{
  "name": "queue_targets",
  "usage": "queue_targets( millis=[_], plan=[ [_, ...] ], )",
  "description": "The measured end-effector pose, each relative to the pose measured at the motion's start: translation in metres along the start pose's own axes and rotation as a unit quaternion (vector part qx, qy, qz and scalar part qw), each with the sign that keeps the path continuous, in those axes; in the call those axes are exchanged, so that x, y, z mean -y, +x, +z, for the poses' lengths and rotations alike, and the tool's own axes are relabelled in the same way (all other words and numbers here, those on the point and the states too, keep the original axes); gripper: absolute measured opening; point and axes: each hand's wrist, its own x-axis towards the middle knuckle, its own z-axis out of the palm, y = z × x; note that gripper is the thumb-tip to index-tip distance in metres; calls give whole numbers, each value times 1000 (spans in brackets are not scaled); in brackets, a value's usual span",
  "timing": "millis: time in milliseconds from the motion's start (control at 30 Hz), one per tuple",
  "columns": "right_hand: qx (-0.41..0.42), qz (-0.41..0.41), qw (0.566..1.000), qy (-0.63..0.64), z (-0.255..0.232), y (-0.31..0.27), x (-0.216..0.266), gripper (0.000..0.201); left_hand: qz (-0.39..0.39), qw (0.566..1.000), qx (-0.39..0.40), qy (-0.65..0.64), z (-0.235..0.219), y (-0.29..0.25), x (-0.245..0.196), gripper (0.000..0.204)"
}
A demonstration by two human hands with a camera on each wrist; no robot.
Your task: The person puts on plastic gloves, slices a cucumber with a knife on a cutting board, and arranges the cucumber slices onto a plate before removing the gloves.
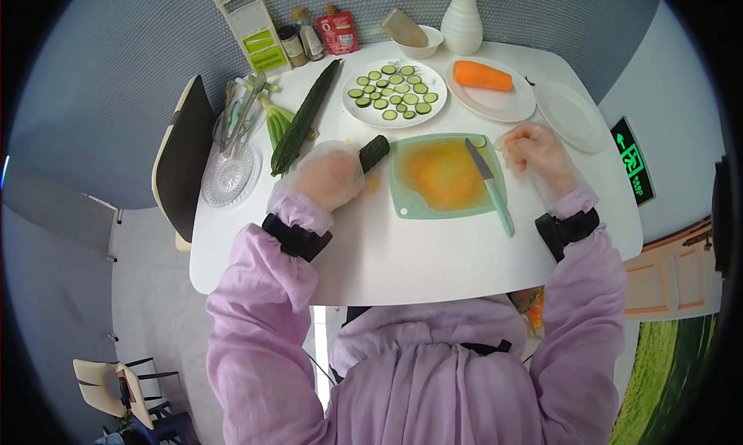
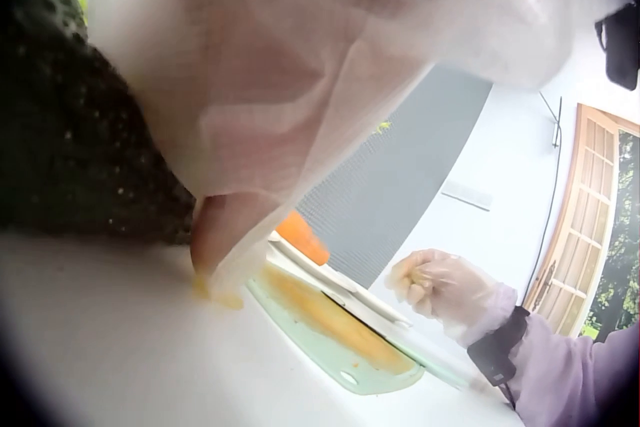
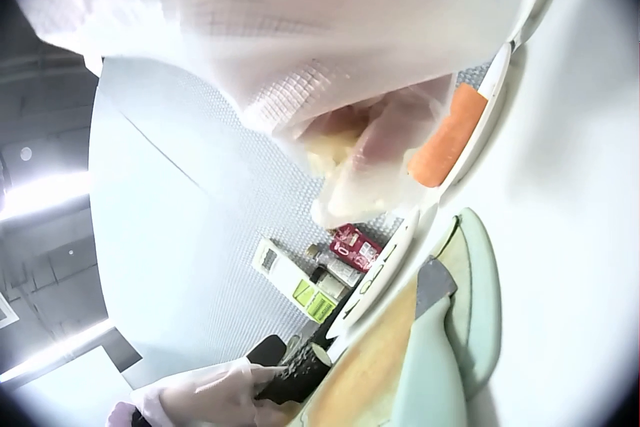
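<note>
My left hand (image 1: pixel 329 174), in a clear plastic glove, grips a cut dark green cucumber piece (image 1: pixel 374 152) left of the green cutting board (image 1: pixel 408 201). The cucumber fills the left side of the left wrist view. Small yellowish bits (image 1: pixel 373 185) lie beside that hand. Right of the board, my gloved right hand (image 1: pixel 539 157) is raised with curled fingers, pinching pale yellow scraps (image 3: pixel 335 150). A knife (image 1: pixel 490 183) with a pale green handle lies across the board's right side, near a thin cucumber slice (image 1: pixel 478 142). Orange staining covers the board's middle.
Behind the board stand a plate (image 1: pixel 352 114) of cucumber slices and a plate (image 1: pixel 511 114) with a carrot (image 1: pixel 482 76). An empty plate (image 1: pixel 571 116) is at the right. A long cucumber (image 1: pixel 306 118) and a glass dish (image 1: pixel 230 178) lie left; a grater, jars and vase stand behind.
</note>
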Motion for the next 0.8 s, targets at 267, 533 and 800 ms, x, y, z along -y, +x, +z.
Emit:
queue_targets(
  millis=[267, 533, 800],
  plan=[
    [32, 10, 994, -104, 11, -31, 17, 13, 22, 998, -63, -2, -9, -1, -15, 26],
    [45, -6, 872, -487, 45, -62, 36, 38, 115, 992, -39, -35, -5, 13, -62, 26],
    [54, -5, 844, -534, 50, -54, 16, 32, 23, 977, 96, -189, -19, 20, -82, 21]
  ],
)
